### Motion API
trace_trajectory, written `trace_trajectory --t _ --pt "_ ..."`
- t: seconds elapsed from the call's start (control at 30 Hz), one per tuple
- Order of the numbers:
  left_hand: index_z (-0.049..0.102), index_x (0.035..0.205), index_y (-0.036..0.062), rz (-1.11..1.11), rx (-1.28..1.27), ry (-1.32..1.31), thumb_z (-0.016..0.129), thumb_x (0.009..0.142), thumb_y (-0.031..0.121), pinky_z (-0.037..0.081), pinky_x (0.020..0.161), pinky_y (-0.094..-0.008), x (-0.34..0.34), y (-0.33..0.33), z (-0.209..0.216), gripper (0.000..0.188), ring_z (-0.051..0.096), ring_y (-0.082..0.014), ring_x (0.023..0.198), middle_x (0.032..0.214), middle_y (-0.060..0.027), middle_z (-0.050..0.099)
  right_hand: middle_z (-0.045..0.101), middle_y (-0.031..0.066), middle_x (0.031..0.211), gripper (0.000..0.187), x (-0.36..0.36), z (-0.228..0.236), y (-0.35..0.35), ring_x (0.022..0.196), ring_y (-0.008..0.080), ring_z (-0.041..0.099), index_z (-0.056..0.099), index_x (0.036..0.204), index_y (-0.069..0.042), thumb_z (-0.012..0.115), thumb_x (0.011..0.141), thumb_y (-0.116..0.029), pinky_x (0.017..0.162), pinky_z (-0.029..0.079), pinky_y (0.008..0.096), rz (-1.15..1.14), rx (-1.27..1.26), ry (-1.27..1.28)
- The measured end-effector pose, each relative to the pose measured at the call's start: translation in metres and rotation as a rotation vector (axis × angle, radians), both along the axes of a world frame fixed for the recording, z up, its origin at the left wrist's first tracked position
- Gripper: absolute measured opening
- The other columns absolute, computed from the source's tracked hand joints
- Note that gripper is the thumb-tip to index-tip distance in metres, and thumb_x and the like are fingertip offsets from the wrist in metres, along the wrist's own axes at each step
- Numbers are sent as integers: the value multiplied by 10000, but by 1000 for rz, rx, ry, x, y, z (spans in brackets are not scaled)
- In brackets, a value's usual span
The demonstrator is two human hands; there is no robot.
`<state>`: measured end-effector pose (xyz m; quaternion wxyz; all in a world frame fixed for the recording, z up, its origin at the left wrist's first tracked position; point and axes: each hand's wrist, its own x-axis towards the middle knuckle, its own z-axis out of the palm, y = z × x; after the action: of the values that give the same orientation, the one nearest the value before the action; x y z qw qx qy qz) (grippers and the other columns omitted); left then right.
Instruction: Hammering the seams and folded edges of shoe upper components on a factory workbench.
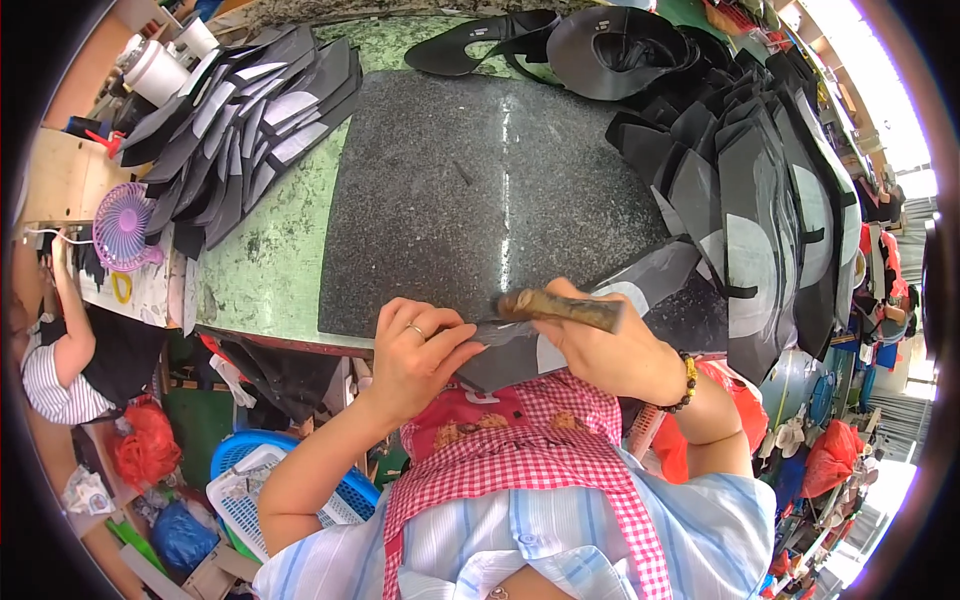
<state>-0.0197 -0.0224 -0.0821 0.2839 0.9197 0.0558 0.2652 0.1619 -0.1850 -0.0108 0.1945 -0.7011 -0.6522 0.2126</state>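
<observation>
Dark grey leather piece (520,350) lies at the lower centre on your speckled stone desk (450,200); your left hand (415,355) pinches its edge, your right hand (600,345) grips a brown wooden tool (560,308) against it.

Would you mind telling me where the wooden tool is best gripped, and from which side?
Probably the thick brown handle, from the right. The tool lies nearly level, its working end at the left on the dark piece, so only the right part is free; the right hand holds it there.
</observation>
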Motion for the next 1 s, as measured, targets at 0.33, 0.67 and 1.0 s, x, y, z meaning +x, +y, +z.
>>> trace_trajectory --t 0.33,0.67,1.0 --pt "708 898 83 -22 232 18 803 711 143 420 844 -422 0 -8 6 218 589 -207 834 890 -9 622 588 161 828 277 -20 -5 7 650 364 637 532 1176 -108 551 900 -110 530 507 469 -81 -23 25" --pt "648 762 66 191 171 171 794 676 141 405 898 -442 2 20 21 186 560 -304 1014 1040 -85 624 595 111 874 273 0 -1 -15 658 310 633 563 1168 -52 563 895 -61 546 505 404 -170 287 103" --pt "614 1131 6 -184 181 234 769 750 355 433 943 -440 84 -41 26 539 573 -309 1035 1120 -134 598 596 146 755 219 45 10 -65 664 354 640 594 1135 -85 597 916 -89 540 508 408 -422 131 -12"
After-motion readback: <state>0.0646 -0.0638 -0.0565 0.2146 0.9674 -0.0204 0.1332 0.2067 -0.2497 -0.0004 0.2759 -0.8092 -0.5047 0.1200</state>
